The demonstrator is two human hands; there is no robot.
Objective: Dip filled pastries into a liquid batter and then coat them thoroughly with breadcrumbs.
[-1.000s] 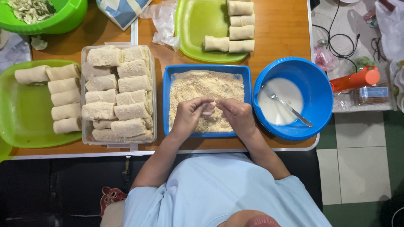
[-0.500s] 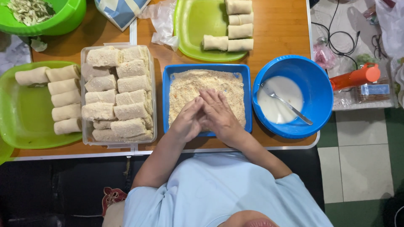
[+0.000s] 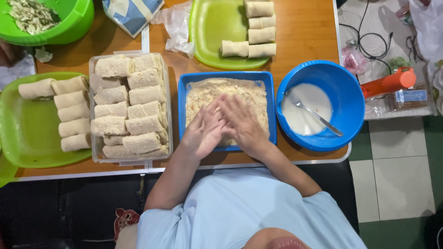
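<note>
While both hands press flat, palms down and fingers extended, into the blue square tray (image 3: pixel 273 108) of breadcrumbs (image 3: pixel 203 92), the left hand (image 3: pixel 204 131) and right hand (image 3: pixel 242 124) lie side by side, touching; whether a roll is under them cannot be told. Tray position: near edge of the desk (image 3: pixel 304 32), centre.

Item, left of tray: clear rectangular container (image 3: pixel 168 106), stacked with crumb-coated rolls (image 3: pixel 134 115), just beside the tray.

Item, left edge: green plate (image 3: pixel 27 138) bearing five uncoated pale rolls (image 3: pixel 69 113) along its right side.

Item, right of tray: round blue bowl (image 3: pixel 344 92) with white batter (image 3: pixel 309 106) and a metal spoon (image 3: pixel 318 117) resting in it, at the near right corner.

Item, far edge, centre: second green plate (image 3: pixel 210 27) with uncoated rolls (image 3: pixel 258 27) on its right side.

Item, far left corner: green bowl (image 3: pixel 76 23) of shredded filling (image 3: pixel 30 14).

Item, far edge between bowl and plate: blue-and-white packet (image 3: pixel 131 14), with a crumpled clear plastic bag (image 3: pixel 177 25) beside it.
</note>
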